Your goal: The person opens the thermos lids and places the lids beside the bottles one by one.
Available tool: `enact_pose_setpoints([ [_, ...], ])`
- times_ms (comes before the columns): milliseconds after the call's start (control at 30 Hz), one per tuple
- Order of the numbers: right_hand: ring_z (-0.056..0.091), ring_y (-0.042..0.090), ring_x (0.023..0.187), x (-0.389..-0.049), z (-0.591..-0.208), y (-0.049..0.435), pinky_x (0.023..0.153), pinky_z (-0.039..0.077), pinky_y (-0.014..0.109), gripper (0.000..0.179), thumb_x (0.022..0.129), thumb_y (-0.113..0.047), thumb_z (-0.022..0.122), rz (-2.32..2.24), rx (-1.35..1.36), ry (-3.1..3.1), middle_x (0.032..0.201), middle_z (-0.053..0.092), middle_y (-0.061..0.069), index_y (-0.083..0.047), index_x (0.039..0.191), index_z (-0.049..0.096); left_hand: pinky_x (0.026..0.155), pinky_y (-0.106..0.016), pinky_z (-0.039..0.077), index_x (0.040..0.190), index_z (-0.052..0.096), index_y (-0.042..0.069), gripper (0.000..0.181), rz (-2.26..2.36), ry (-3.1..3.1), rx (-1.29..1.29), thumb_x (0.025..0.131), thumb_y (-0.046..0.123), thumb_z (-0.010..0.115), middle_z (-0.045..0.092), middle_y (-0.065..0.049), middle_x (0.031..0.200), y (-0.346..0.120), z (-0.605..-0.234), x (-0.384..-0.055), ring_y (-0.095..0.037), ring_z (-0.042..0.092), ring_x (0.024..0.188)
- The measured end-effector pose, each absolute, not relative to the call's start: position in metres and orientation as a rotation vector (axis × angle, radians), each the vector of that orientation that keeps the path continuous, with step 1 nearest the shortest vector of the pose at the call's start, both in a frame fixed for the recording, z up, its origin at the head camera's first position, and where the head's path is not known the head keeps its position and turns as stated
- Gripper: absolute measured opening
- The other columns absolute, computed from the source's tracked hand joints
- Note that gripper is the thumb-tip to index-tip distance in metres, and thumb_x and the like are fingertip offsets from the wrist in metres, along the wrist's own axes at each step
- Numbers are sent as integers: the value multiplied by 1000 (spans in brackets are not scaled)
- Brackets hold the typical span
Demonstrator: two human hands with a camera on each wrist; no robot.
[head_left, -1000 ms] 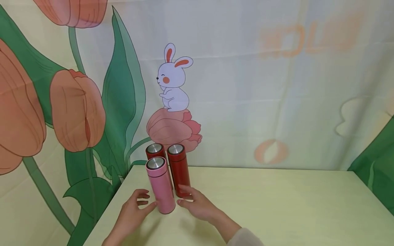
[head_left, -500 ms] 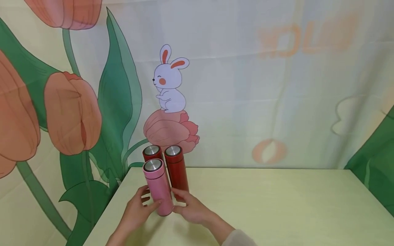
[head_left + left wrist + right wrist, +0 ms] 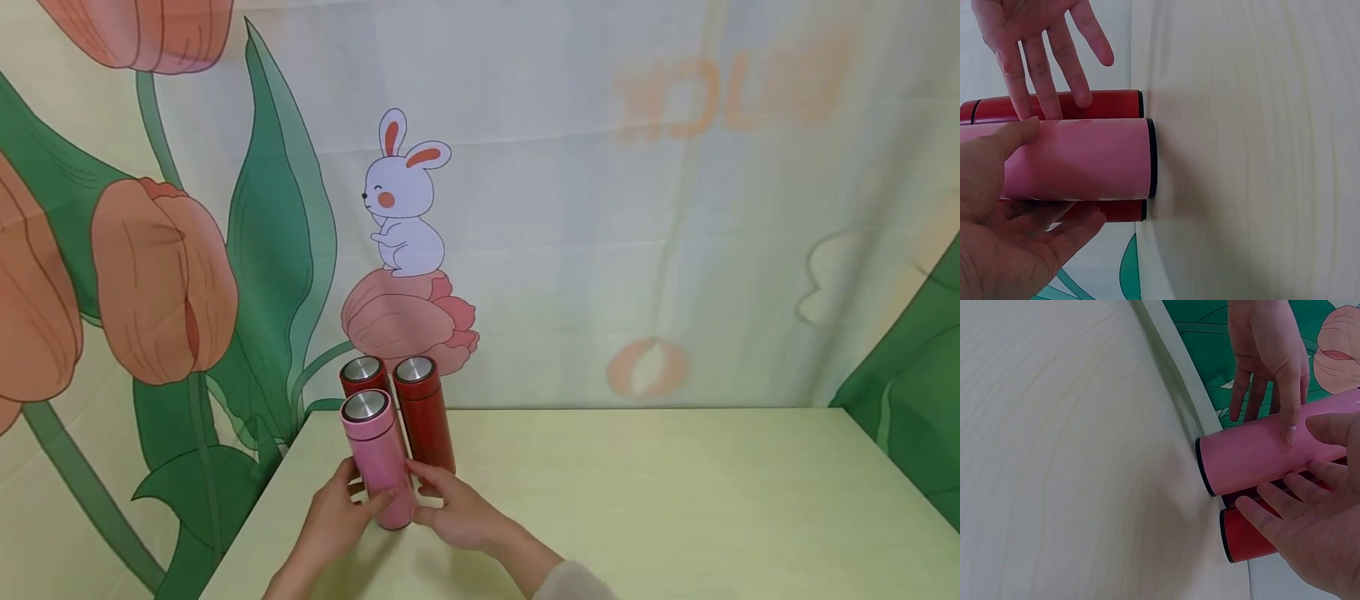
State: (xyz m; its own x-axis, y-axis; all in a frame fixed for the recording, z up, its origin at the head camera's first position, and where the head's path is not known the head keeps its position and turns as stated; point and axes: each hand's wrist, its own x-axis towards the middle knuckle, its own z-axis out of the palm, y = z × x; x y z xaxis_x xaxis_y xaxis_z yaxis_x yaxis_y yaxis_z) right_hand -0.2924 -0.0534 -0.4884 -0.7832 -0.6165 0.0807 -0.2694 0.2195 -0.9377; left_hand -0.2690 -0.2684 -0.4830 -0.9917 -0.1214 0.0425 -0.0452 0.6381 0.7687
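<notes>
A pink thermos [image 3: 381, 462] with a silver-topped lid stands upright on the table. Close behind it are two red thermoses, one at the right [image 3: 426, 417] and one at the left [image 3: 363, 372], mostly hidden. My left hand [image 3: 333, 508] holds the pink thermos low down, thumb across its front and fingers round its left side. My right hand [image 3: 461, 512] is at its right side with fingers fairly straight. In the right wrist view, the right fingertips [image 3: 1266, 487] lie along the pink thermos's edge, over the gap to the red one [image 3: 1250, 534].
The pale wood-grain table [image 3: 637, 500] extends to the right of the thermoses. Its left edge runs close by the left hand. Behind hangs a cloth backdrop [image 3: 540, 208] printed with tulips and a white rabbit.
Both hands have closed in on the pink thermos, the right one coming leftward to its side and the left thumb moving onto its front. The thermoses keep their places; the view shifts slightly.
</notes>
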Motion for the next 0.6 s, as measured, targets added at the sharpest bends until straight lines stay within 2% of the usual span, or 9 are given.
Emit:
enact_pose_setpoints([
  [133, 50, 41, 141, -292, -487, -52, 113, 44, 61, 65, 99, -17, 63, -1594, -827, 2171, 162, 43, 7, -20, 159, 40, 101, -55, 56, 152, 38, 0, 82, -1319, -2751, 158, 92, 38, 79, 55, -25, 148, -267, -483, -271, -44, 59, 130],
  [333, 52, 41, 139, -290, -485, -51, 111, 49, 50, 64, 99, -17, 64, -1601, -830, 2195, 161, 45, 8, -18, 158, 42, 96, -52, 59, 148, 42, -1, 80, -1353, -2716, 169, 90, 40, 81, 57, -25, 146, -265, -483, -271, -43, 61, 127],
  [500, 54, 40, 137, -289, -486, -52, 114, 45, 54, 62, 98, -16, 64, -1617, -840, 2213, 159, 46, 10, -18, 157, 43, 96, -51, 60, 146, 44, 1, 81, -1354, -2698, 198, 88, 43, 81, 58, -24, 146, -264, -482, -270, -41, 62, 126],
  [600, 54, 40, 137, -291, -486, -53, 112, 48, 46, 61, 98, -13, 64, -1647, -866, 2212, 156, 48, 12, -16, 156, 45, 96, -49, 60, 146, 46, 3, 81, -1342, -2685, 211, 87, 46, 82, 59, -21, 145, -263, -481, -268, -38, 63, 125],
])
